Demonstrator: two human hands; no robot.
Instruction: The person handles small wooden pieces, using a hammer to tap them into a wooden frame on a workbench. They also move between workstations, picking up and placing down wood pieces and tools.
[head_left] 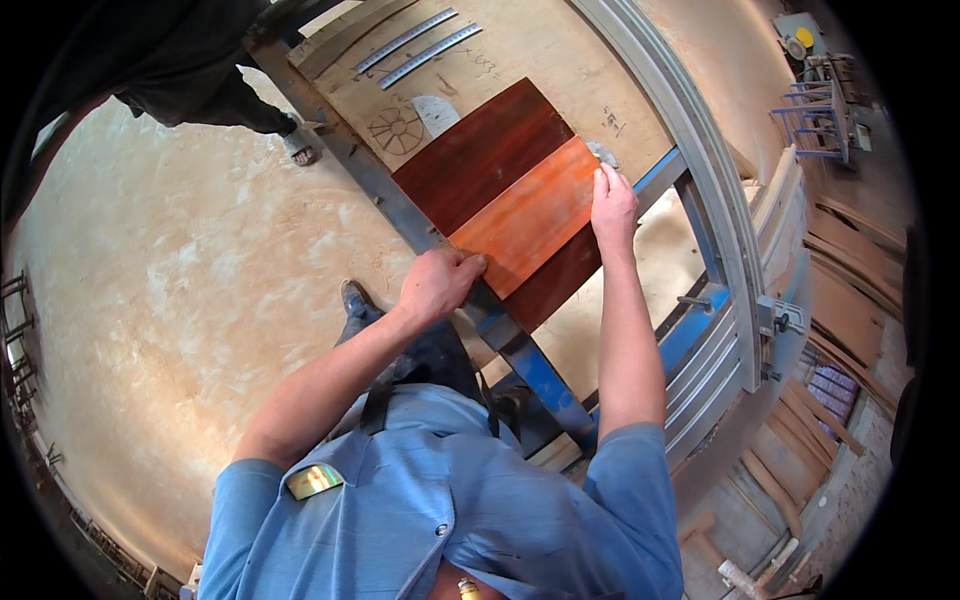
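A glossy orange-brown wooden board (530, 215) lies across a wider, dark red-brown board (485, 155), which shows along both its long sides. My left hand (438, 284) is closed at the orange-brown board's near left end, its thumb and fingers at the corner. At the far right end, my right hand (614, 208) pinches the board's edge between thumb and fingers. The undersides of both grips are hidden. Beneath the boards are a light plywood top (540, 55) and a blue and grey metal frame (540, 375).
Two steel rulers (430, 57) and a pale rounded piece (434, 115) lie on the plywood. A curved-looking metal rail (690, 120) runs along the right. Another person's leg and sandalled foot (300, 148) stand at upper left. Wooden strips and boards (850, 270) lie at right.
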